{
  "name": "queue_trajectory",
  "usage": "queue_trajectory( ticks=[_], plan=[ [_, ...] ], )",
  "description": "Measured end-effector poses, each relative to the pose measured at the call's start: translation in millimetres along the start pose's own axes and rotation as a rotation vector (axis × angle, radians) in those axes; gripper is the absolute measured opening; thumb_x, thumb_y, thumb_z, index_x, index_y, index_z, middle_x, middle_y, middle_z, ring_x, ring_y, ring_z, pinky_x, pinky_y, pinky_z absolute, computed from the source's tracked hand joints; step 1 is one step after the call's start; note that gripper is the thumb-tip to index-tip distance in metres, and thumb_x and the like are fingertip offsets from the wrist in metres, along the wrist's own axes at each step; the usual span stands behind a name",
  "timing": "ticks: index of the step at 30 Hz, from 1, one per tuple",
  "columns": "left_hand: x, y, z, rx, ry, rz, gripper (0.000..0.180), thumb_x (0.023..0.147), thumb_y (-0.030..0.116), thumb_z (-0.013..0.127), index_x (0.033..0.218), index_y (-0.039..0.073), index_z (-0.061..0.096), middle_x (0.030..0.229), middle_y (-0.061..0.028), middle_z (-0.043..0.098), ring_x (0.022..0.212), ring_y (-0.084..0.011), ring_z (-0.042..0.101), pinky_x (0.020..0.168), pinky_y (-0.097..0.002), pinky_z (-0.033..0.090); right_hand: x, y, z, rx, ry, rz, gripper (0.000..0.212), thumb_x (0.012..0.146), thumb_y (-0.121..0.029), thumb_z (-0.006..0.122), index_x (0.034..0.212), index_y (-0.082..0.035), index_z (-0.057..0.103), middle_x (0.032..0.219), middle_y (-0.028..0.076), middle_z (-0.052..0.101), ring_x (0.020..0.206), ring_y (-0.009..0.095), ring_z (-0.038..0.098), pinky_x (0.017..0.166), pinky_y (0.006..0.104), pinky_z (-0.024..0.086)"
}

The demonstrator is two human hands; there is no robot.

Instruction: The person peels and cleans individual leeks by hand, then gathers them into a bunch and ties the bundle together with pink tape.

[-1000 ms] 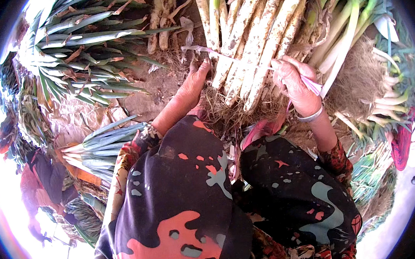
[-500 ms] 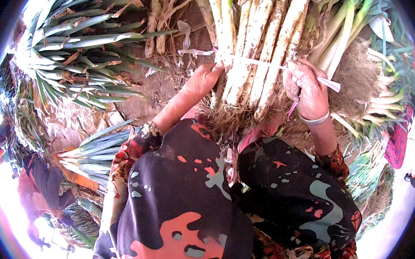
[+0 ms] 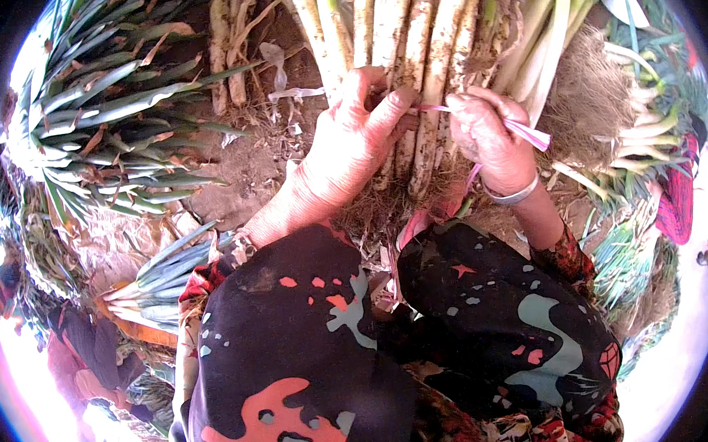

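A bundle of long green onions [image 3: 423,65] stands in front of me, white stalks smeared with soil and roots hanging toward my knees. Across its front runs a thin pink-and-white plastic strip [image 3: 432,108]. My left hand [image 3: 349,133] lies over the left stalks, its thumb and fingers closed where the strip meets them. At the right side of the bundle my right hand [image 3: 494,138], with a pale bangle on the wrist, is closed around the strip. One end of the strip sticks out beyond the right fingers, and another piece hangs below that hand.
Leafy green onion tops [image 3: 108,114] spread at the left, above a smaller bunch [image 3: 161,283]. More onions [image 3: 549,51] with a mass of pale roots [image 3: 591,88] lie on the right. A scrap of white plastic [image 3: 275,65] is on the soil. Another person [image 3: 88,347] is at the lower left.
My left hand has moved from the bundle's left edge onto its front, closer to my right hand. The right hand still holds the strip. The whole view has shifted slightly.
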State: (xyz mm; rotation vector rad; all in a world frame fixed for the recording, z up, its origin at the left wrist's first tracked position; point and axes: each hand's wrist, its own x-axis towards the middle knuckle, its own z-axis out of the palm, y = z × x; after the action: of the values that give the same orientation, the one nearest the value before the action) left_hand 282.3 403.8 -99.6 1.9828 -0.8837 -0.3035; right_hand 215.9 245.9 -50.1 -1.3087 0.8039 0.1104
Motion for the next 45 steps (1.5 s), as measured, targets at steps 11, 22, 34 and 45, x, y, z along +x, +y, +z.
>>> queue_trajectory(
  ticks=[11,22,34,45],
  plan=[
    [8,31,-43,-0.221,-0.095,-0.204,0.005,0.078,0.001,0.056,0.082,-0.001,0.058,0.066,-0.0148,0.057,0.058,-0.0283,0.058,0.054,-0.0326,0.044,-20,-21,22,-0.375,-0.272,-0.392,0.021,0.081,-0.013,0.062,0.065,-0.003,0.053,0.055,-0.001,0.05,0.053,0.005,0.049,0.044,0.0229,0.035],
    [11,6,-11,-0.807,-0.019,-0.719,0.019,0.087,0.017,0.052,0.084,-0.001,0.059,0.066,-0.0004,0.057,0.061,-0.0059,0.048,0.054,-0.0215,0.04,-5,24,47,-0.174,-0.197,-0.408,0.013,0.081,-0.01,0.063,0.075,-0.001,0.054,0.058,-0.003,0.045,0.055,0.004,0.041,0.047,0.0235,0.035],
    [5,5,3,0.06,-0.171,-0.099,0.016,0.085,0.016,0.052,0.09,0.002,0.058,0.086,-0.0083,0.061,0.066,-0.0129,0.056,0.056,-0.0269,0.046,-16,1,47,-0.729,-0.26,-0.568,0.018,0.075,-0.022,0.059,0.07,-0.005,0.055,0.06,0.014,0.055,0.055,0.032,0.057,0.05,0.0406,0.044],
    [4,15,16,0.372,-0.203,0.02,0.016,0.083,0.01,0.052,0.095,0.003,0.057,0.083,-0.0115,0.06,0.066,-0.0208,0.06,0.056,-0.0279,0.048,-47,-8,61,-0.649,-0.507,-0.926,0.02,0.076,-0.025,0.058,0.079,-0.006,0.055,0.076,0.01,0.056,0.068,0.025,0.059,0.064,0.0399,0.046]
  ],
)
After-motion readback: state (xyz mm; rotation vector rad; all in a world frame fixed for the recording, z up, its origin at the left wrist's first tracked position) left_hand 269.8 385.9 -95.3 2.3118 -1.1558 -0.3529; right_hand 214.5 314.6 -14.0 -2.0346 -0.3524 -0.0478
